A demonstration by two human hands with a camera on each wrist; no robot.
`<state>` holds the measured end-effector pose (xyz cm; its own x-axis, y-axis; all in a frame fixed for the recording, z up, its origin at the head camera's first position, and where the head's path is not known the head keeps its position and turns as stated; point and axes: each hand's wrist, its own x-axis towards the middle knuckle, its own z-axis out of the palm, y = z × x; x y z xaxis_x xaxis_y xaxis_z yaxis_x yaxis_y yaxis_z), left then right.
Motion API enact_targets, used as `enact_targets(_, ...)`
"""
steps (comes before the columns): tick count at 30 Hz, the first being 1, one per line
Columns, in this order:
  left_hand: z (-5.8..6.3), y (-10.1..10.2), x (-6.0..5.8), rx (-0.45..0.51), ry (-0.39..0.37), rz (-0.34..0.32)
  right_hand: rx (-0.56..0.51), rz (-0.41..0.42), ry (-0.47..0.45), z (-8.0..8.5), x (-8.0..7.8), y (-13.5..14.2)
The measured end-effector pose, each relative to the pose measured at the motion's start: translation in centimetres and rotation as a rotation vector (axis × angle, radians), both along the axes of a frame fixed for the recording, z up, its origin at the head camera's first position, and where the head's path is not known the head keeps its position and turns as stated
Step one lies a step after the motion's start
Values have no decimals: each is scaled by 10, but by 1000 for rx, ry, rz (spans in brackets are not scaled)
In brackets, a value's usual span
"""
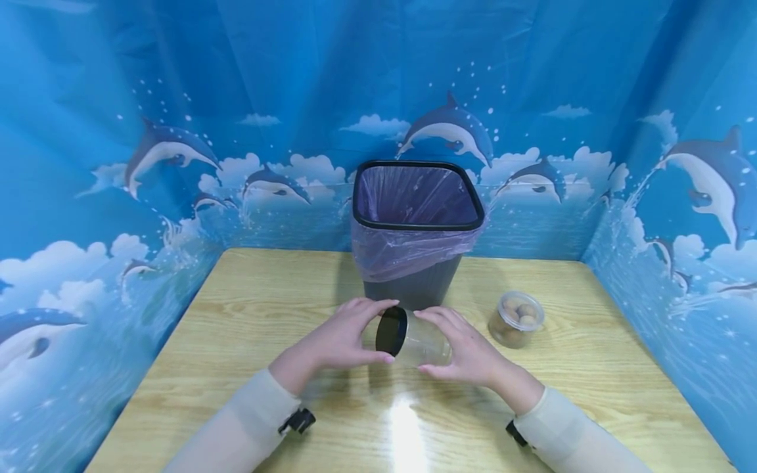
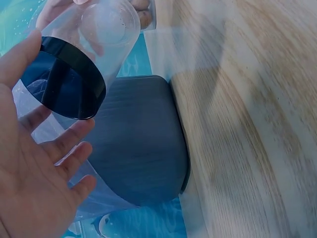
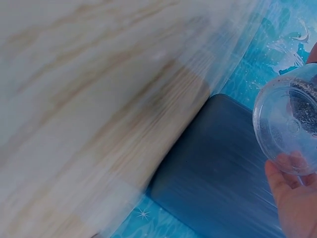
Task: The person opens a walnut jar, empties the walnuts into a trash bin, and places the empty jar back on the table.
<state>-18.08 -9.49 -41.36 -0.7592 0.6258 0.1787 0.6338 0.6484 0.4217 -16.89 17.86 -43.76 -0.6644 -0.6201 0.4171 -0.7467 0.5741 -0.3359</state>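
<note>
A clear plastic jar (image 1: pixel 427 341) with a black lid (image 1: pixel 391 332) is held on its side above the table, lid facing left. My right hand (image 1: pixel 470 348) grips the jar's body near its base, thumb below and fingers above. My left hand (image 1: pixel 337 335) spans the lid, fingers at the upper rim and thumb at the lower one. In the left wrist view, the thumb and fingertips meet the rim of the lid (image 2: pixel 64 79), while the palm stays apart from it. Through the base of the jar (image 3: pixel 285 126), a dark speckled patch shows in the right wrist view.
Just behind the hands stands a dark grey trash bin (image 1: pixel 414 282) with a black rim and a purple liner bag (image 1: pixel 408 253). A clear tub (image 1: pixel 513 328) of several round brown things sits to the right on the wooden table (image 1: pixel 266 282). A blue dolphin-print curtain surrounds the table.
</note>
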Motion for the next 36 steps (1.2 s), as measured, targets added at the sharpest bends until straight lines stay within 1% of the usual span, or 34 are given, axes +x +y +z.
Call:
enact_targets(5, -1, -1, 0, -4, -13, 1, -2, -6, -5, 0, 0, -1)
enact_targets(9, 0, 0, 1, -9, -40, 25, -3, -7, -5, 1, 0, -1)
enact_targets(12, 0, 1, 1, -10, -60, 55, -3, -7, -5, 1, 0, -1)
enact_targets(16, -1, 3, 1, -13, -68, 110, -8, -5, -5, 2, 0, -1)
enact_targets(20, -3, 6, 1, -22, -51, 168, -12, -7, 2, 2, 0, -2)
enact_targets(22, -4, 8, 1, -25, -45, 186, -13, -8, 3, 1, 0, -2)
enact_targets(24, -5, 9, 1, -23, -40, 188, -16, -8, 2, 1, 0, -2)
enact_targets(31, -4, 13, 4, -8, -92, 172, -14, -12, -5, 0, 0, -1)
enact_targets(36, -2, 15, 4, -14, -94, 171, -13, -8, -10, 0, 0, -1)
